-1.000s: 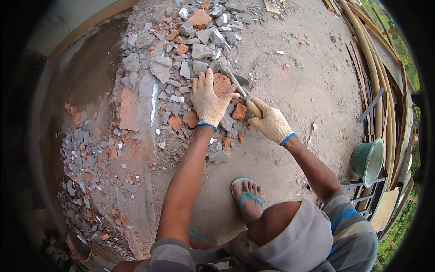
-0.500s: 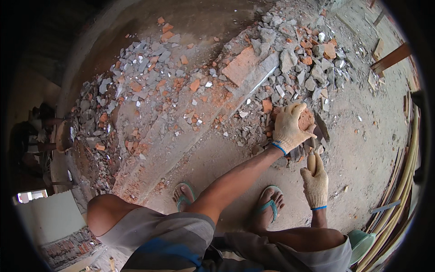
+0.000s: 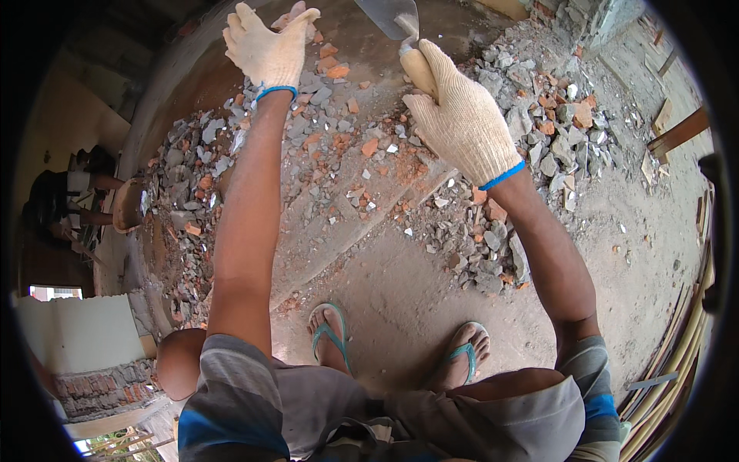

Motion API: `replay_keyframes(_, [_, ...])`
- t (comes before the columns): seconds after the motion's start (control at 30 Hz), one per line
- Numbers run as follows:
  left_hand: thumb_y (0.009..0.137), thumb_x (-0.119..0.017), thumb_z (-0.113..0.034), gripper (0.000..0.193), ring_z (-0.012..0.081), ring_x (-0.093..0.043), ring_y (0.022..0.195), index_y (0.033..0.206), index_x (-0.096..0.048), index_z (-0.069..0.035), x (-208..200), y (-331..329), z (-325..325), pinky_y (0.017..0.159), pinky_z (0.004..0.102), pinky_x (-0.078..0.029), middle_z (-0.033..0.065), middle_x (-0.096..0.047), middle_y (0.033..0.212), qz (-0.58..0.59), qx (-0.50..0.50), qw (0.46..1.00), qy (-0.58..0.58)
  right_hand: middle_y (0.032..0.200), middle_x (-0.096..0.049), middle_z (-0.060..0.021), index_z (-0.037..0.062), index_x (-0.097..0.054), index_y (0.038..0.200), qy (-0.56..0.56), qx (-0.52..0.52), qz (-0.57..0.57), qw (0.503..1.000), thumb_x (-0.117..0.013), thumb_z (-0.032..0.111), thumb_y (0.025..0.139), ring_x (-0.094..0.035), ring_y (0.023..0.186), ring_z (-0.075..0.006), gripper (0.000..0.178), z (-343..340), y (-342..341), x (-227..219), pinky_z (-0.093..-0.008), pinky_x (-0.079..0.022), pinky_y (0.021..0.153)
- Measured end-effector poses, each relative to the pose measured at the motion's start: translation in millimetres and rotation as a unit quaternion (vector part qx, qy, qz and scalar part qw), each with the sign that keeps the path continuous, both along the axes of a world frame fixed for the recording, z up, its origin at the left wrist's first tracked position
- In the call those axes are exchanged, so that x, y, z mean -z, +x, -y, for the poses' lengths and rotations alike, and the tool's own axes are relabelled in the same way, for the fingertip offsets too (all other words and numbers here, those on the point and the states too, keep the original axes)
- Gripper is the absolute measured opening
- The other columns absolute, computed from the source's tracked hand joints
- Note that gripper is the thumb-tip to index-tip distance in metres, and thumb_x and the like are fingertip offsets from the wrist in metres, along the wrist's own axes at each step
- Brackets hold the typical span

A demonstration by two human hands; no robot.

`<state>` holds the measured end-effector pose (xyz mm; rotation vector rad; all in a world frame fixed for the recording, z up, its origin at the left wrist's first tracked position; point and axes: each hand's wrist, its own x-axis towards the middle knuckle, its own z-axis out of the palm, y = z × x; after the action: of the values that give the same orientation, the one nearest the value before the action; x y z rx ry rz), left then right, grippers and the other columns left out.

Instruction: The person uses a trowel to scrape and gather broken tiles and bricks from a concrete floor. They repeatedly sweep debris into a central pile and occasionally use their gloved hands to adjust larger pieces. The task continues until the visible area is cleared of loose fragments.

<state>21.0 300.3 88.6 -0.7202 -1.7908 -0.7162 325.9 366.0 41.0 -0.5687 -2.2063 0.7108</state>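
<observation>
floor of pale, gritty dust spreads around the person's two blue-green sandals, rough with crumbs and small chips. just ahead of the feet, a low ledge runs slantwise, dusty and strewn with red and white bits. past it, broken masonry covers the ground on the left, grey lumps mixed with orange brick, and farther up the surface turns dark brown and smooth. in the shade at the left, another person is beside a round brown pan. a torn brick wall shows at the lower left.

open ground lies between the sandals and a near rubble heap, and more of it stretches to the right, up to long bamboo poles along that edge. a second heap rises farther off, near a slanting brown post. the ledge makes the main break in level ahead of the feet.

both hands wear cream knitted gloves with blue cuffs. the right hand is closed around the tan handle of a trowel, raised at the top centre; its grey metal blade points away, is cut off by the upper edge, and bears a paler patch near the neck. the left hand, at the upper left, has its fingers spread and thumb out; a pinkish fragment shows beside the thumb, though from this angle i cannot tell whether it is gripped.
</observation>
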Motion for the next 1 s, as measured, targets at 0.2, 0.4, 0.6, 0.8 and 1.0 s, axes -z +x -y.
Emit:
replay_keyframes(0.2, [0.101,-0.084,-0.028,0.067,0.0383,-0.056,0.146,0.155,-0.058,0.003,52.7,40.7,36.6,0.123,0.047,-0.044,0.0239,-0.06,0.158,0.111,0.283,0.948,-0.09,0.12,-0.079,-0.0246,0.0059,-0.055,0.159,-0.249,0.053,0.038,0.966,-0.078,0.032,0.101,-0.081,0.105,-0.0394,0.067,18.3,99.8,72.6,-0.0464,-0.064,0.091])
replay_keyframes(0.4, [0.085,-0.095,-0.037,0.096,0.0404,-0.049,0.152,0.163,-0.05,-0.003,211.1,209.2,16.9,0.128,0.0522,-0.04,0.0209,-0.049,0.168,0.197,0.563,0.73,-0.335,0.122,-0.078,-0.0232,0.0025,-0.058,0.158,-0.34,0.411,0.063,0.844,-0.075,0.033,0.105,-0.079,0.098,-0.0284,0.064,89.1,334.6,187.5,-0.041,-0.062,0.088])
replay_keyframes(0.6, [0.078,-0.083,-0.082,0.128,0.0488,-0.036,0.16,0.167,-0.041,0.0,270.4,343.1,-38.7,0.133,0.0574,-0.033,0.0305,-0.041,0.17,0.222,0.568,0.631,-0.479,0.087,-0.066,-0.0026,0.011,-0.059,0.161,-0.451,0.565,0.013,0.691,-0.071,0.035,0.107,-0.058,0.06,-0.0091,0.061,127.5,449.5,186.2,-0.0296,-0.05,0.052])
replay_keyframes(0.8, [0.076,-0.079,-0.089,0.134,0.0486,-0.031,0.162,0.172,-0.037,-0.007,263.3,392.9,-67.8,0.135,0.0617,-0.026,0.0304,-0.036,0.173,0.24,0.514,0.617,-0.545,0.083,-0.062,0.0012,0.0132,-0.056,0.164,-0.52,0.402,0.082,0.75,-0.073,0.034,0.105,-0.057,0.059,-0.007,0.065,79.1,408.4,188.4,-0.0287,-0.049,0.051])
replay_keyframes(1.0, [0.073,-0.088,-0.081,0.122,0.0605,-0.028,0.16,0.167,-0.05,-0.014,250.2,401.7,-61.3,0.13,0.0673,-0.033,0.029,-0.036,0.173,0.3,0.507,0.628,-0.508,0.079,-0.06,0.0032,0.0091,-0.055,0.164,-0.556,0.265,0.132,0.776,-0.071,0.027,0.104,-0.054,0.055,-0.0063,0.065,53.6,362.4,181.4,-0.0264,-0.047,0.049])
